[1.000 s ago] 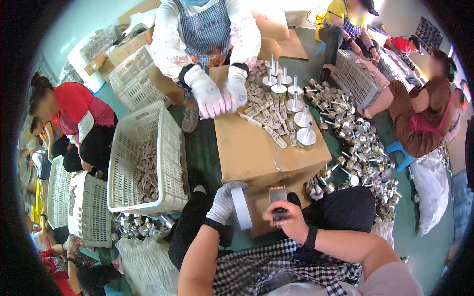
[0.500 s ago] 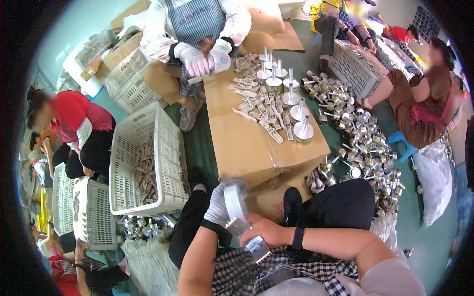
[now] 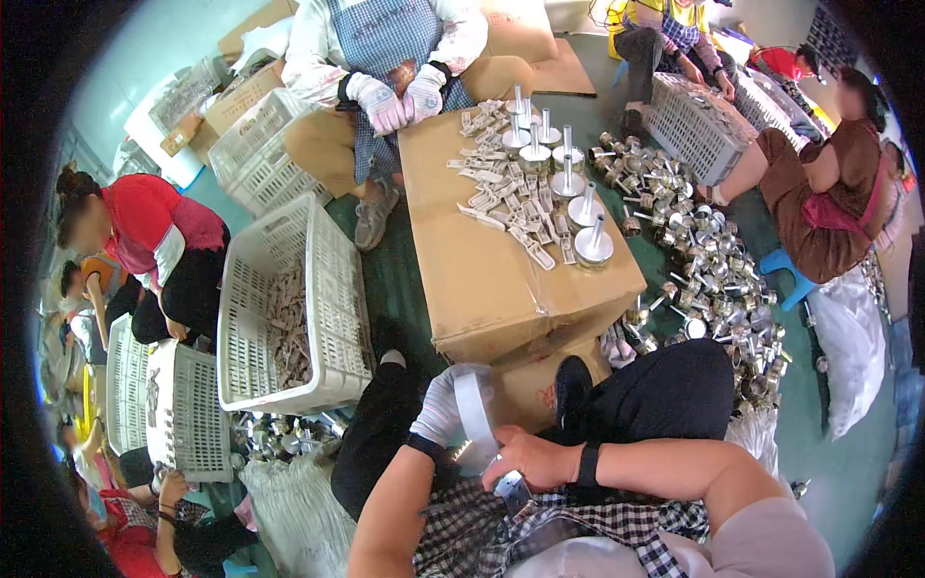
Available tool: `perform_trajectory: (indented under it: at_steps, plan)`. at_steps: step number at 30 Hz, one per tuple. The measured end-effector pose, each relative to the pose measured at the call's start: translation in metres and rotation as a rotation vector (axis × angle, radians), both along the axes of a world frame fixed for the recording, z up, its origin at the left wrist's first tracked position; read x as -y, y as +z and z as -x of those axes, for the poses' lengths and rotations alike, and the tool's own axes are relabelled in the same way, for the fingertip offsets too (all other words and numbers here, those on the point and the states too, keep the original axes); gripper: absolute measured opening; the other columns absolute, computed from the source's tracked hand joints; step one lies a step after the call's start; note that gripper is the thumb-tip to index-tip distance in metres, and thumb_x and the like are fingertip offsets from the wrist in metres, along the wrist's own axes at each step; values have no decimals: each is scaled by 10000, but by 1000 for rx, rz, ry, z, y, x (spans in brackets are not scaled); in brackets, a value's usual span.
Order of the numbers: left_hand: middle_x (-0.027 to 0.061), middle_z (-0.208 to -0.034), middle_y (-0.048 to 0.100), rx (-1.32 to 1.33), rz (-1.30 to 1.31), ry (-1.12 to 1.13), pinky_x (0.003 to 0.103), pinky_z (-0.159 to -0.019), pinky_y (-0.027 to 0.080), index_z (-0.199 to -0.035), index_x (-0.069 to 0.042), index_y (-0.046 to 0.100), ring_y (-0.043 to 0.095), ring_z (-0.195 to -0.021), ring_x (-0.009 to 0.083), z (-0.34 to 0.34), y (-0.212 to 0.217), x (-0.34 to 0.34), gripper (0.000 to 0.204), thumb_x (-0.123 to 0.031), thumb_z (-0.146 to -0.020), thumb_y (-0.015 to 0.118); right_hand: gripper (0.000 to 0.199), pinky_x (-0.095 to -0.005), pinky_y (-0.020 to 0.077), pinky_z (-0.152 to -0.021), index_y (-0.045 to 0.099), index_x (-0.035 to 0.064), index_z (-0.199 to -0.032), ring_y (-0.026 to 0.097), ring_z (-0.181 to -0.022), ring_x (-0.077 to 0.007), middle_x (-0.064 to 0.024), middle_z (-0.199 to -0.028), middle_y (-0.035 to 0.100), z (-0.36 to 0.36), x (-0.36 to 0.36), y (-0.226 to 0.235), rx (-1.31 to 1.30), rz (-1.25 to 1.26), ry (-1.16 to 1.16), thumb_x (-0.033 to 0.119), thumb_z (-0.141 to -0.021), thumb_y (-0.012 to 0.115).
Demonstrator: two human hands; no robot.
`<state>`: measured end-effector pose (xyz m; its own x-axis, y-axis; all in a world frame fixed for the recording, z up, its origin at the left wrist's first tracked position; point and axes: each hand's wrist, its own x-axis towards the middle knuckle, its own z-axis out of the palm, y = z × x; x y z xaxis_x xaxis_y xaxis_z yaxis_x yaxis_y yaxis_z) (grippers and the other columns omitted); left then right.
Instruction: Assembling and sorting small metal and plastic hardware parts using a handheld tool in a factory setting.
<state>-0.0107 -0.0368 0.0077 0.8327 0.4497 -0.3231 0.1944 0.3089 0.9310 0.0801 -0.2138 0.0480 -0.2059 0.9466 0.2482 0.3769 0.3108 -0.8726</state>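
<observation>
White ring-shaped tape roll (image 3: 473, 408), lower ctr of frame: I see gloved L hand (image 3: 438, 412) grasping it, R hand (image 3: 536, 459) clenched on a shiny toothed metal cutter (image 3: 515, 492). Cutter's swung in vs 1 s ago, so they're paired up; can't tell if roll's seated.

You were in a workshop or a small factory room. Heaps of shiny metal parts (image 3: 718, 284) lay on the green floor (image 3: 403, 279) around you, and perforated white crates (image 3: 339, 289) held loose pieces (image 3: 287, 332). Stemmed metal discs (image 3: 593, 248) stood on the cardboard box (image 3: 482, 279) before you, and several co-workers (image 3: 387, 37), some in aprons, sat low nearby, one on a blue stool (image 3: 786, 276).
</observation>
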Motion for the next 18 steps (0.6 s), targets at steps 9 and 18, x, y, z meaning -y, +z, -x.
perform_trajectory:
  at_steps: [9,18]
  plan:
    - [128,-950,650,-51,433,40,347,-766,524,-1009,28,613,619,-805,228,7,-35,-3,191,-44,-853,529,250,-419,388,-870,678,191,-845,528,-949,-298,-29,-814,668,10,2,-9,60,50,78,68,-633,627]
    - [93,-915,660,108,417,159,323,-706,542,-1031,-14,624,626,-782,183,4,-31,-9,253,30,-782,614,248,-416,385,-903,691,159,-853,522,-1027,-311,-72,-943,662,6,-1,-11,51,58,49,36,-649,622]
